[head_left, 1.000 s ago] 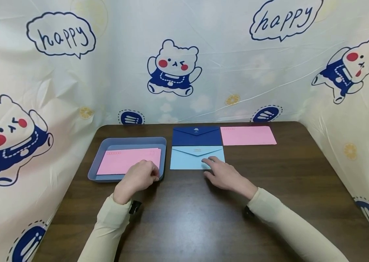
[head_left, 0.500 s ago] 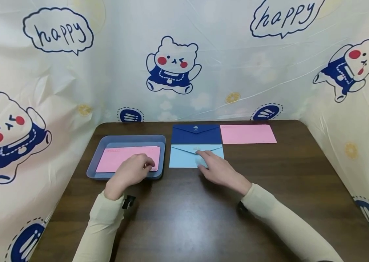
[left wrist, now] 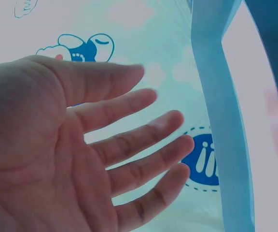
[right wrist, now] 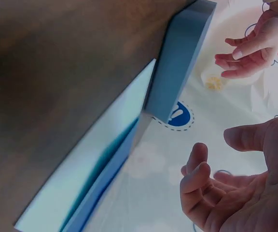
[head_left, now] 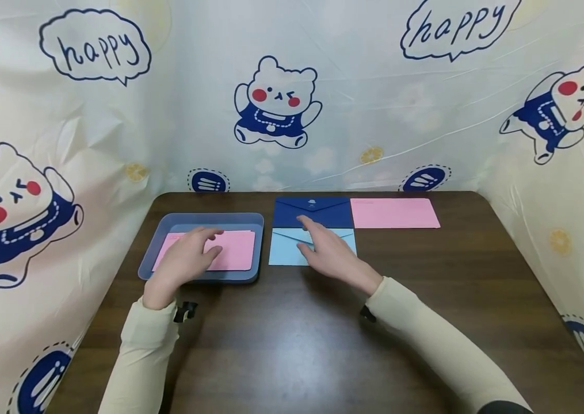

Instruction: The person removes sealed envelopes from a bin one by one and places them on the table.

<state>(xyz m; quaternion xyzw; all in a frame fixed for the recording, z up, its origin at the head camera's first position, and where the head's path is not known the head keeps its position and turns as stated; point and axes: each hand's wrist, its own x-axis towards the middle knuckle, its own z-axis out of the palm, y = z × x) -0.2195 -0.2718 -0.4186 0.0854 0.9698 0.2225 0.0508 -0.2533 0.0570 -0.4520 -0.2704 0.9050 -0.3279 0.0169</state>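
Note:
My left hand [head_left: 183, 260] hovers over the blue-grey tray [head_left: 209, 218], fingers spread and slightly bent, with nothing held. Inside the tray lies a small stack of pink envelopes [head_left: 237, 253], partly hidden by that hand. The left wrist view also has the palm [left wrist: 37, 145] bare. My right hand [head_left: 334, 257] is above a light blue envelope [head_left: 285, 251], covering part of it, its fingertip in front of the dark blue envelope [head_left: 287, 214] behind. In the right wrist view the right hand [right wrist: 240, 193] has loosely bent fingers, apart from the envelopes and holding nothing.
A pink envelope [head_left: 395, 213] lies flat to the right of the dark blue one, edges meeting. All rest on a dark wooden table [head_left: 292, 345]. A printed cloth [head_left: 354, 86] hangs behind the table and along both sides.
My left hand has moved left from the tray's right front corner across the pink stack, its fingers opening out. My right hand has drifted left and farther away over the light blue envelope.

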